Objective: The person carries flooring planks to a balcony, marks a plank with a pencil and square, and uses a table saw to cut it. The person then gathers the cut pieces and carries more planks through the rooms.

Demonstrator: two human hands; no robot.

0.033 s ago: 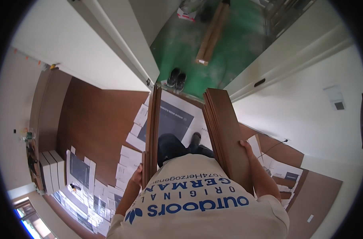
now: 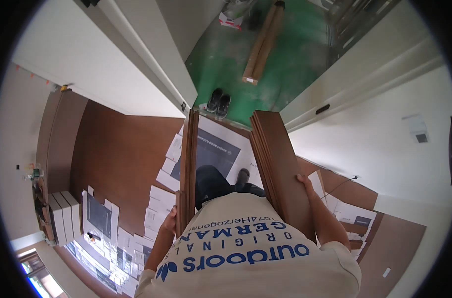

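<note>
Under my left arm is a narrow stack of long brown floorboards (image 2: 187, 159), seen mostly edge-on. My left hand (image 2: 170, 219) is closed around its outer side, with the fingers partly hidden. A thicker stack of brown floorboards (image 2: 281, 166) runs along my right side, its broad top face showing. My right hand (image 2: 305, 185) grips that stack's outer edge. Both stacks point forward from my body, one on each side, and their rear ends are hidden by my arms and shirt.
White and dark cardboard sheets (image 2: 246, 144) cover the floor underfoot. Ahead, a doorway opens onto a green floor (image 2: 290, 64) with dark shoes (image 2: 218, 103) and long brown cartons (image 2: 263, 47). A white door (image 2: 112, 64) stands left; a cable (image 2: 341, 184) runs along the right wall.
The view has shifted slightly, so the doorway and shoes sit a little lower. Both hands keep hold of their floorboard stacks.
</note>
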